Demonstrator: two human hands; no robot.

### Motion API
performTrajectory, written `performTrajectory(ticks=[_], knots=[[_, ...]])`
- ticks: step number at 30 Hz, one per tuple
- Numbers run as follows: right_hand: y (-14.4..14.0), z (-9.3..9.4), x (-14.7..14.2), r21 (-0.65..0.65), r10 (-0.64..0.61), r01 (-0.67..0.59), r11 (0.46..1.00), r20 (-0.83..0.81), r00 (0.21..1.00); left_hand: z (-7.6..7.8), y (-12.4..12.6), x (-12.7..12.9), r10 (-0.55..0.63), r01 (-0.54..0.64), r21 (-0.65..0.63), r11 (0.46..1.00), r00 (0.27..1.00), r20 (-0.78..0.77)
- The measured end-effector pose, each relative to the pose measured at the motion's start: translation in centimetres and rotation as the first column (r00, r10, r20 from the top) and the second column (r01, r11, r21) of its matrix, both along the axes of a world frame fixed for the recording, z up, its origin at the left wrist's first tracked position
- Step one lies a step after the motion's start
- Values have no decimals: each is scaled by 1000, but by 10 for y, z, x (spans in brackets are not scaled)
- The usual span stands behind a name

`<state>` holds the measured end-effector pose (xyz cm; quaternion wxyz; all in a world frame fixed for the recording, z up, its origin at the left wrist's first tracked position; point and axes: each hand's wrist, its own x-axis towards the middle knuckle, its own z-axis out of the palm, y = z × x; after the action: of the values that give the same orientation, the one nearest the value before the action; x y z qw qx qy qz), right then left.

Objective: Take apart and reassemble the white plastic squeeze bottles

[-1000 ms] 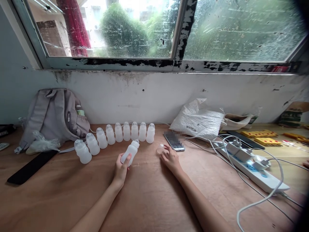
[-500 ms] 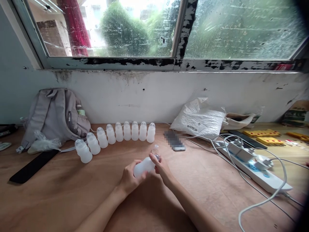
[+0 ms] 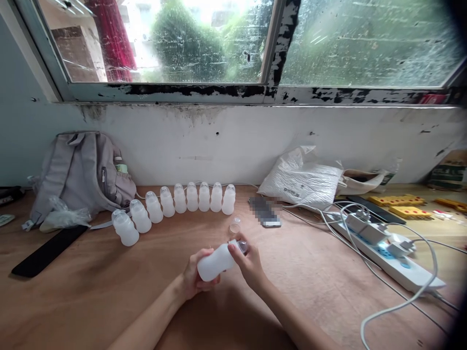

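Observation:
My left hand (image 3: 193, 279) grips the body of a small white plastic bottle (image 3: 215, 263), held tilted with its neck pointing right. My right hand (image 3: 250, 265) pinches the clear cap (image 3: 241, 246) at that bottle's neck. Just beyond the hands, a small clear cap (image 3: 235, 226) lies loose on the wooden table (image 3: 91, 291). Farther back, a curved row of several identical capped white bottles (image 3: 180, 198) stands upright near the wall.
A grey backpack (image 3: 82, 172) leans at the back left, with a black flat object (image 3: 45, 251) in front. A phone (image 3: 265, 212), a white plastic bag (image 3: 302, 180), a power strip (image 3: 386, 253) with white cables and yellow blocks (image 3: 396, 200) fill the right side.
My left hand lifted the bottle from upright and drew it nearer, tilting it sideways. My right hand left the table by the loose cap and came to the bottle's neck.

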<state>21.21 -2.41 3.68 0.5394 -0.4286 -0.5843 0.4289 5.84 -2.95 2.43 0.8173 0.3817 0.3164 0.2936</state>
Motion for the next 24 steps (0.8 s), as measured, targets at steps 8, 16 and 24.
performTrajectory(ticks=[8,16,24], knots=[[33,-17,18,8,-31,30,1000,178,983,11,12,-23,148,-155,59,986,984,102],[21,-11,11,-52,22,-31,998,-154,988,0,23,-31,215,-159,316,935,965,-151],[29,-20,14,-36,17,-21,999,-101,995,-4,26,-34,181,-67,411,909,952,-245]])
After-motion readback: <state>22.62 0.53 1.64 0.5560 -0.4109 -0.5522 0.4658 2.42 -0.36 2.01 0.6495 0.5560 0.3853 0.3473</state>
